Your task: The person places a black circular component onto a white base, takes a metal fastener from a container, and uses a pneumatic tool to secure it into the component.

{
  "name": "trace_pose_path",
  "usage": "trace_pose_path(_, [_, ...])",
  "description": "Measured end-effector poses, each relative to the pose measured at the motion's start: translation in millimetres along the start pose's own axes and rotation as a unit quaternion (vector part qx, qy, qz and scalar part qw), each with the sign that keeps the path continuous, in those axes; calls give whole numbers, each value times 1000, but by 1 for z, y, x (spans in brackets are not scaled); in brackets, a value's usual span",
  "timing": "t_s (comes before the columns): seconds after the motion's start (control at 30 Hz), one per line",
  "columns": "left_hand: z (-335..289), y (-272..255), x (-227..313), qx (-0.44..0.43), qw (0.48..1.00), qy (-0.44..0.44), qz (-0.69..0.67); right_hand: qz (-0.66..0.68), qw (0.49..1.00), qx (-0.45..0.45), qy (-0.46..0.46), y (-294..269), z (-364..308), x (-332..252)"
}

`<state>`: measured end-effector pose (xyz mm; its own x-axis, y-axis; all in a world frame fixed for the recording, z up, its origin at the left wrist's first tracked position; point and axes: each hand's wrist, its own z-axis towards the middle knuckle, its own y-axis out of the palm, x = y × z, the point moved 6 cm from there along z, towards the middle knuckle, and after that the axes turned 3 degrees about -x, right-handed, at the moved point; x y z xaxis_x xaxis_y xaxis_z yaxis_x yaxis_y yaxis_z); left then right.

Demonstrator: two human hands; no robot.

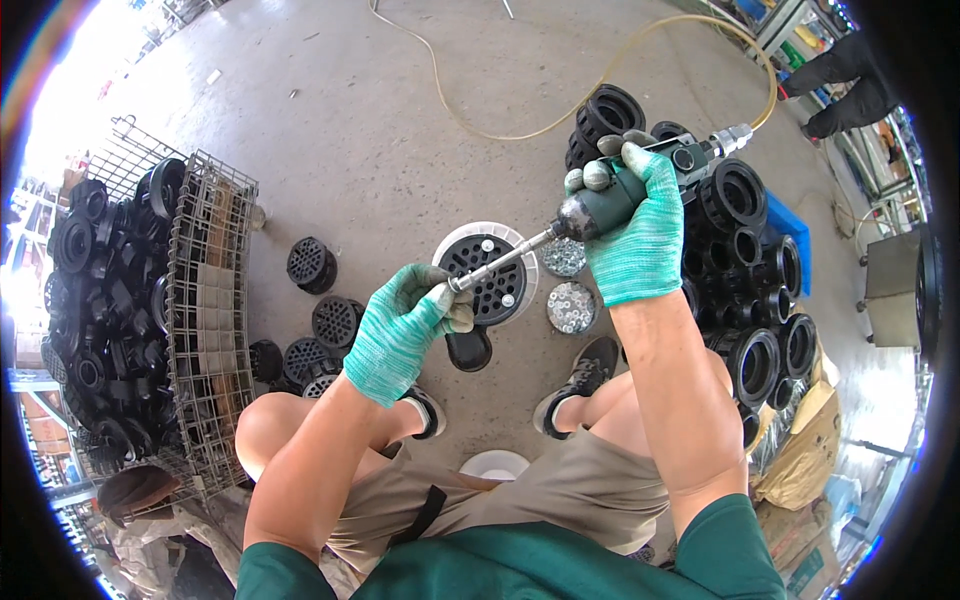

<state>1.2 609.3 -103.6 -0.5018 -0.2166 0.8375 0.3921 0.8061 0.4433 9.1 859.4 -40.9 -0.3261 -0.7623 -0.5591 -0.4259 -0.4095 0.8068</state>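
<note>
Both my hands wear green knit gloves with grey fingertips. My right hand (642,235) is wrapped around a dark air screwdriver (608,208), whose long metal shaft points down to the left. At the socket end of that shaft, the fingers of my left hand (400,325) are pinched together; whether a small fastener is between them I cannot tell. Beneath the shaft lies a round black perforated plastic part (495,303) with a short spout, resting on a white round support (531,270). Two shiny bolt heads or washers show on its face.
Two tubs of small metal fasteners (572,308) stand right of the support. Black perforated parts (335,322) lie at left beside a wire cage (212,290) full of black pieces. Black ring fittings (755,365) are piled at right. An air hose (600,85) curves across the floor; a person's legs (845,85) show far right.
</note>
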Motion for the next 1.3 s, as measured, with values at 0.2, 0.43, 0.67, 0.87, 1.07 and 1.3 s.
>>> trace_pose_path(0.2, [-2,1,-2,-2,1000,-17,-11,8,999,-15,28,-2,5,6])
trace_pose_path(0.43, [3,-4,10,6,975,36,221,-19,1000,-16,14,1,4,9])
trace_pose_path(0.67, [33,-43,-4,81,934,76,340,-50,996,-66,12,9,3,38])
trace_pose_path(0.87, [48,-52,-36,71,777,186,598,-129,988,-84,25,-9,-2,71])
trace_pose_path(1.07, [52,-51,-50,90,782,130,603,-186,978,-89,14,-22,-1,87])
trace_pose_path(1.3, [58,-50,-60,104,745,155,640,-194,977,-92,2,-21,-2,92])
